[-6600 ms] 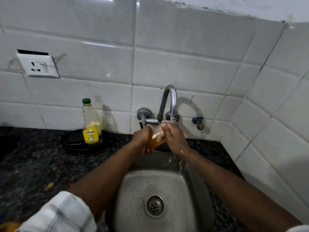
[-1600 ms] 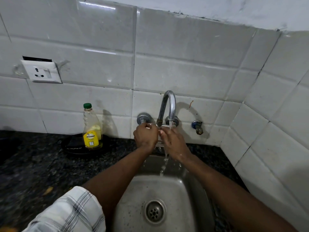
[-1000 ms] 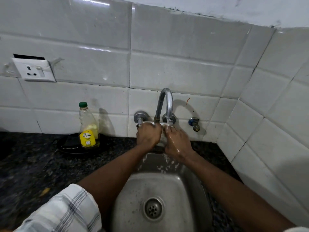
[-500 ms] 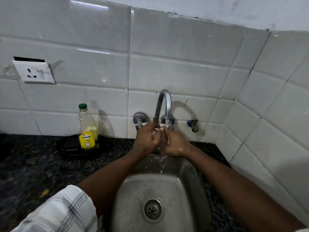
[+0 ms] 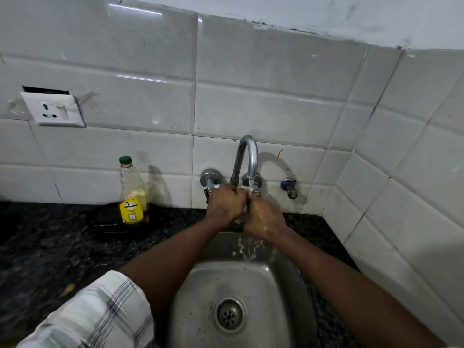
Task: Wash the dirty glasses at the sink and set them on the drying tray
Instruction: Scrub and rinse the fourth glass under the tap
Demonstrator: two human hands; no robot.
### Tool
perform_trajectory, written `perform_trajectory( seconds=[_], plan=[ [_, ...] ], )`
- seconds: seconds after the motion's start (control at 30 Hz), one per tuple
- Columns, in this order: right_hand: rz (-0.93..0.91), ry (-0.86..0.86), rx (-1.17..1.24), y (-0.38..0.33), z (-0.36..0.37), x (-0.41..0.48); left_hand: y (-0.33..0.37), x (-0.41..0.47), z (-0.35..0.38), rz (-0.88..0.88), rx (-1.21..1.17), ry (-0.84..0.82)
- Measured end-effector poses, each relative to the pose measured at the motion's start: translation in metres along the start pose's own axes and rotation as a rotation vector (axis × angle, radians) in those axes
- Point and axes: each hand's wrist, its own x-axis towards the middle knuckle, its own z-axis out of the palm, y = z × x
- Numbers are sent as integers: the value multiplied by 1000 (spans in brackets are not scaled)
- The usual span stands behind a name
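glass: only a pale sliver of the glass (image 5: 244, 210) shows, wedged between my two hands right under the tap (image 5: 248, 156), above the back edge of the sink (image 5: 283, 285).
left hand: the left hand (image 5: 224, 204) is clenched around the glass from its left side, knuckles toward me.
right hand: the right hand (image 5: 263, 217) is wet and pressed to the glass from the right; its fingers curl in and vanish behind the left hand, so i cannot tell whether they grasp or just rub.
water: the water (image 5: 251, 183) runs onto the spot where the hands meet and drips into the sink.
axis: the glass is too covered to tell which way its long axis lies.
step: rinsing, by my judgement.
next move: the drying tray is out of view. the left hand has the surer hold, so i'd carry with it.
nearby: a dish-soap bottle (image 5: 131, 194) stands on the dark tabletop (image 5: 50, 247), well left of the hands.
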Motion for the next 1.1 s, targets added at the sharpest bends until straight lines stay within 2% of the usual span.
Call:
perform_trajectory(
  seconds=[0.07,0.17,0.2,0.23,0.33,0.43,0.5,0.6,0.7,0.77,0.83,0.97,1.1],
  plan=[
    [-45,35,-1,3,0,1,-6,-4,2,61,-10,41],
    [-23,-138,296,10,-12,-1,-18,-18,-2,384,-74,99],
    [4,-182,360,10,-14,-3,-21,-17,-2,429,-78,93],
    [36,-171,364,9,-12,-5,-19,-15,-1,408,-79,76],
    [107,-48,242,5,-2,-9,-5,0,3,194,42,-18],
    [98,-22,226,8,2,-11,1,1,7,139,141,-51],
    [79,-75,323,12,1,-14,3,-5,6,144,102,-66],
    [55,-173,636,14,-2,-18,7,-7,4,134,34,-123],
    [72,-87,779,16,0,-19,6,-5,-5,16,-217,-128],
    [108,16,802,15,3,-20,-1,-4,-9,-171,-392,-66],
    [125,75,803,12,9,-22,-13,-4,-10,-306,-364,-5],
    [62,95,780,2,21,-20,-28,-7,-8,-440,-293,-15],
    [55,170,791,-5,23,-15,-28,-13,-6,-552,-409,-68]
  ],
)
